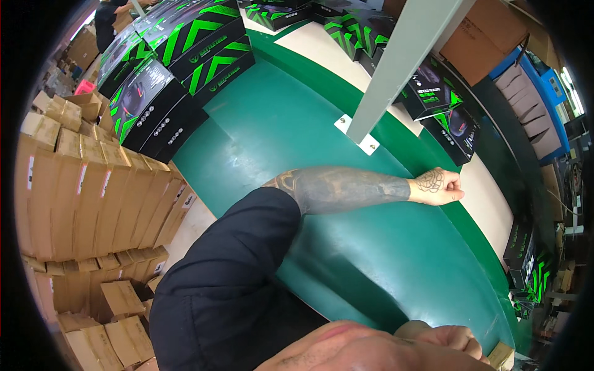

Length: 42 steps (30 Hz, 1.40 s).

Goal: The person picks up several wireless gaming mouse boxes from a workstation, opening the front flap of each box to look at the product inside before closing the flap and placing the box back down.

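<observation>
A grey metal post (399,77) stands in the way, its bracket (357,133) screwed to the green table (371,247) near the right edge, between the left hand (436,187) and the boxes beyond; past that edge a cream strip (489,191) runs alongside, bearing black-and-green boxes (430,86); the nearest of them, a dark box (456,133), lies just beyond the left hand, on the far side of the right edge.

The left forearm crosses the table, its hand loosely closed at the right edge; the right hand (455,339) is bent near the bottom of the view, partly hidden, so I cannot tell whether it grips anything.

More black-and-green boxes (145,102) are stacked at the table's far left corner, closed, contents hidden; brown cartons (93,185) rise beyond the left edge; well past the right edge stands a blue crate (562,133) with brownish-grey dividers (523,93) inside; another person (106,25) in dark clothing is beyond the far left corner.
</observation>
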### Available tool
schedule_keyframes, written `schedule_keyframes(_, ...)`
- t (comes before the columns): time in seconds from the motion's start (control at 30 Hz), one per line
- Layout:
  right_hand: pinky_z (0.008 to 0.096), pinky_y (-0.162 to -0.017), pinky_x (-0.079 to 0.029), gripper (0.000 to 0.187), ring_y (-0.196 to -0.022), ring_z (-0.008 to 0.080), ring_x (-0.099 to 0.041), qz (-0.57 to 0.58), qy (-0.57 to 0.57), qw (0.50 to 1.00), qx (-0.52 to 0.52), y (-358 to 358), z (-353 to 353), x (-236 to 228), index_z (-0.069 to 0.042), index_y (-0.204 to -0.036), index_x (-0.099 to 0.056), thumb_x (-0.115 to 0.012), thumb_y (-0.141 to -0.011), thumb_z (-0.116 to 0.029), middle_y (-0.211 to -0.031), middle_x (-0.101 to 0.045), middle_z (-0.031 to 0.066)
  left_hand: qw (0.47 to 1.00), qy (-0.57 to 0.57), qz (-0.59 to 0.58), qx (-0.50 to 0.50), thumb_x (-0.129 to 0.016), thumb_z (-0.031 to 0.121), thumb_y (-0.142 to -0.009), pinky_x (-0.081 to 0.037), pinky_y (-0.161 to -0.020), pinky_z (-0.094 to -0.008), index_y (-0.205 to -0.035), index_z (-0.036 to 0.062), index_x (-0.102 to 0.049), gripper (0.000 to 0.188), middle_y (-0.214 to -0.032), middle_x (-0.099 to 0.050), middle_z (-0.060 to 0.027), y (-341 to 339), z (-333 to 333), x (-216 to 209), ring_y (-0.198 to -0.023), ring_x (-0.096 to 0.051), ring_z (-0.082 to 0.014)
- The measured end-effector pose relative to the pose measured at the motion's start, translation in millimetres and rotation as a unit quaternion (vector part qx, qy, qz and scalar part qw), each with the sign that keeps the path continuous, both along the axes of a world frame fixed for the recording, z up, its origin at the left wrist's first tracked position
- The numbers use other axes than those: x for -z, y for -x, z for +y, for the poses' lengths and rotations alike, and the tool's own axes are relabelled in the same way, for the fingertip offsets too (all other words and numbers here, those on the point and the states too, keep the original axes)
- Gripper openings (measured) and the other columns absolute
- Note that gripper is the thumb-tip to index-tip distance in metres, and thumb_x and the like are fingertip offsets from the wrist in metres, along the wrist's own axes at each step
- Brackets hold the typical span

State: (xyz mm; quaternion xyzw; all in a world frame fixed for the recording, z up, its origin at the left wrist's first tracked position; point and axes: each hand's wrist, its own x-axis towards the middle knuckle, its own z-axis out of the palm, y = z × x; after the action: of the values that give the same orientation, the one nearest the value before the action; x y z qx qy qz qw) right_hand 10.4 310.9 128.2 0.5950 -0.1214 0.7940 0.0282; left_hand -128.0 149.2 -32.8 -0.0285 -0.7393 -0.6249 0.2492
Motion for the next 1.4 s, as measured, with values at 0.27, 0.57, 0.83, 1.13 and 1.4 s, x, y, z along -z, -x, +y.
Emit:
schedule_keyframes(0.27,0.0268,-0.059,-0.052,0.017,-0.066,0.0160,-0.054,-0.025,-0.137,0.989,-0.050,8,25,-6,-0.006,-0.100,-0.055,-0.048,-0.090,-0.018,-0.078,-0.054,0.0050,1.000,0.001,-0.017,-0.009,-0.063,0.025,-0.084,-0.047,-0.055,-0.0276,-0.080,0.0022,-0.057,0.023,-0.066,-0.060,-0.0041,-3,-2,0,-0.060,-0.057,-0.0118)
schedule_keyframes(0.57,0.0292,-0.052,-0.051,0.014,-0.062,0.0169,-0.055,-0.009,-0.106,0.993,-0.056,2,9,-17,-0.006,-0.090,-0.053,-0.048,-0.091,-0.020,-0.076,-0.056,0.0050,1.000,-0.008,-0.020,0.008,-0.064,0.025,-0.083,-0.048,-0.056,-0.0294,-0.080,0.0023,-0.058,0.023,-0.067,-0.061,-0.0052,-6,2,-1,-0.061,-0.058,-0.0133)
schedule_keyframes(0.83,0.0283,-0.055,-0.049,0.015,-0.061,0.0191,-0.054,-0.040,-0.176,0.971,-0.157,3,14,-21,-0.008,-0.088,-0.053,-0.047,-0.090,-0.021,-0.077,-0.056,0.0052,1.000,0.011,-0.021,0.000,-0.063,0.025,-0.083,-0.047,-0.056,-0.0291,-0.079,0.0029,-0.057,0.023,-0.068,-0.060,-0.0046,-3,1,-1,-0.062,-0.058,-0.0128)
schedule_keyframes(1.13,0.0302,-0.059,-0.053,0.015,-0.068,0.0206,-0.057,0.018,-0.089,0.970,-0.224,11,9,-14,-0.006,-0.094,-0.054,-0.053,-0.088,-0.019,-0.083,-0.057,0.0082,1.000,-0.003,-0.021,0.009,-0.063,0.025,-0.083,-0.047,-0.057,-0.0298,-0.080,0.0032,-0.057,0.023,-0.068,-0.061,-0.0054,-7,3,-2,-0.062,-0.058,-0.0136)
schedule_keyframes(1.4,0.0291,-0.057,-0.052,0.012,-0.064,0.0183,-0.057,-0.005,-0.088,0.971,-0.222,10,8,-16,-0.005,-0.087,-0.054,-0.053,-0.086,-0.017,-0.081,-0.058,0.0080,1.000,0.002,-0.021,0.007,-0.063,0.025,-0.083,-0.046,-0.055,-0.0288,-0.079,0.0029,-0.057,0.023,-0.066,-0.060,-0.0041,-7,2,-3,-0.060,-0.057,-0.0122)
